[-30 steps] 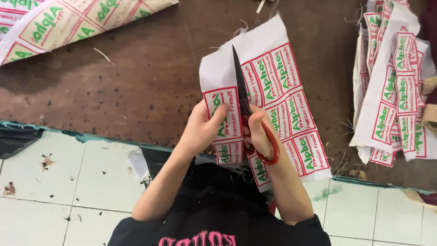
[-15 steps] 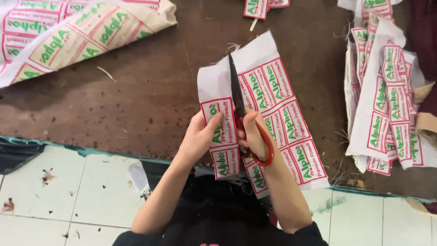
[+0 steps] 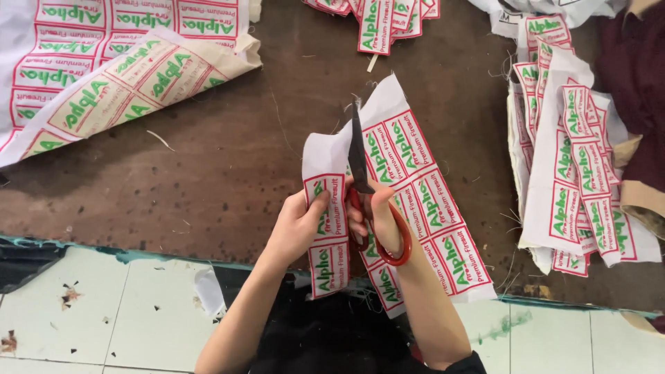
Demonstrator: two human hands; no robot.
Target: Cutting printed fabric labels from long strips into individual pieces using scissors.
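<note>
A white fabric sheet (image 3: pixel 415 173) printed with red-framed green labels lies over the brown table edge in front of me. My left hand (image 3: pixel 298 225) pinches the narrow left strip of the sheet. My right hand (image 3: pixel 377 221) grips red-handled scissors (image 3: pixel 360 173), fingers through the loops. The dark blades point away from me and run up the sheet between two columns of labels, almost to its far edge.
A large printed fabric sheet (image 3: pixel 104 76) lies at the far left. Stacked cut strips of labels (image 3: pixel 575 166) sit at the right, and more pieces (image 3: pixel 381 21) at the top. The brown table (image 3: pixel 208 159) ends at a teal edge above a white tiled floor (image 3: pixel 104 312).
The scissors have advanced up the sheet toward its far edge, lengthening the cut. The view has shifted, so the stacks at the right and left sit lower in the picture.
</note>
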